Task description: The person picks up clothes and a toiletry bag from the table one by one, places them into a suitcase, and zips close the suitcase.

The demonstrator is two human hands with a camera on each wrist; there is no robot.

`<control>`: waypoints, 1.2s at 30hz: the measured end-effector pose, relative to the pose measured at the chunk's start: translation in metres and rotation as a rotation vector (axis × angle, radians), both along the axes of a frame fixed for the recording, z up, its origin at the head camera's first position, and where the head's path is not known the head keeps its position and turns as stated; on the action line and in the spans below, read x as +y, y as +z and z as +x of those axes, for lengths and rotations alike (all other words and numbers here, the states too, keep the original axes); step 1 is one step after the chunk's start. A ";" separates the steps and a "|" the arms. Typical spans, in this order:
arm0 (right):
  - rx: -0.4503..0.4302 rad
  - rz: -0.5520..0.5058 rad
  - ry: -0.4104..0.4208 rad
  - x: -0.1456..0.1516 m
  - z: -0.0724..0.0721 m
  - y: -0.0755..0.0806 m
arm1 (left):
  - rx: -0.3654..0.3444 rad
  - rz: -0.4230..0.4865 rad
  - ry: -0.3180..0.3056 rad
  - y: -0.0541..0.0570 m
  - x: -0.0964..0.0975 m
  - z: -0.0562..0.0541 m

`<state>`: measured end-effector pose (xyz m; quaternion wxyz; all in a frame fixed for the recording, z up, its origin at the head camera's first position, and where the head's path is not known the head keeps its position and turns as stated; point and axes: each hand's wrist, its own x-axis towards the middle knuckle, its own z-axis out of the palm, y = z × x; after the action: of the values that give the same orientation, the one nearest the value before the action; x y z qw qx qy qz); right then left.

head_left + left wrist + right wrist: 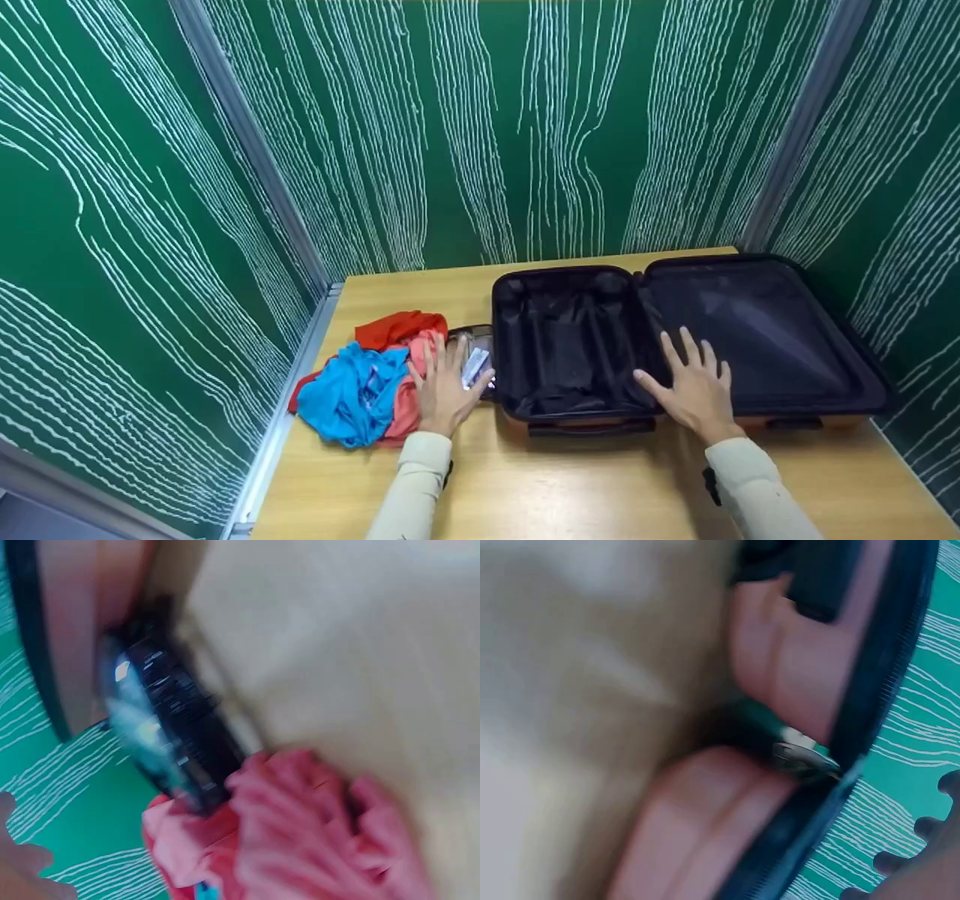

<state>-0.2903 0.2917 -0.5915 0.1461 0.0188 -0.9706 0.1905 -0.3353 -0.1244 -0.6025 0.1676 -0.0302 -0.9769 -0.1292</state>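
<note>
An orange-shelled suitcase [562, 274] with a black lining lies opened flat on the table, both halves facing up, and I see nothing packed inside. My left hand [448, 394], fingers spread, is held over the edge of a crumpled clothes pile and a dark, partly see-through case [180, 712]. Blue cloth [349, 397], red cloth [399, 327] and pink cloth [307, 832] make up that pile. My right hand [699, 390], also spread, is above the suitcase's near side by the hinge. Neither hand holds anything.
The wooden table [570, 487] runs along the near side. Green panels with white wavy lines [465, 135] stand behind and on both sides, joined by grey metal posts [247, 127]. A carry handle [592, 428] sits on the suitcase's near side.
</note>
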 end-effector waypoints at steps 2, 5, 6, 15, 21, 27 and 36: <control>-0.008 0.002 -0.004 0.001 0.004 -0.011 | 0.001 -0.010 -0.004 -0.012 0.000 0.003; -0.022 -0.010 -0.015 0.002 0.010 -0.027 | -0.001 -0.004 -0.006 -0.029 0.000 0.007; -0.020 -0.016 -0.022 0.003 0.012 -0.032 | -0.002 0.006 -0.007 -0.034 0.000 0.008; 0.056 -0.100 -0.091 -0.001 0.019 -0.059 | -0.055 0.053 0.024 -0.067 0.001 0.015; 0.129 -0.122 -0.135 -0.008 0.019 -0.070 | 0.001 0.065 0.028 -0.088 -0.002 0.020; 0.152 -0.113 -0.146 -0.009 0.020 -0.080 | -0.028 0.092 0.031 -0.100 -0.003 0.019; 0.149 -0.088 -0.087 -0.004 0.027 -0.082 | -0.036 0.122 0.019 -0.103 -0.006 0.017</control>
<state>-0.2634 0.2874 -0.6734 0.2268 -0.0159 -0.9476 0.2246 -0.3178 -0.1307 -0.7057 0.1526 -0.0080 -0.9703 -0.1875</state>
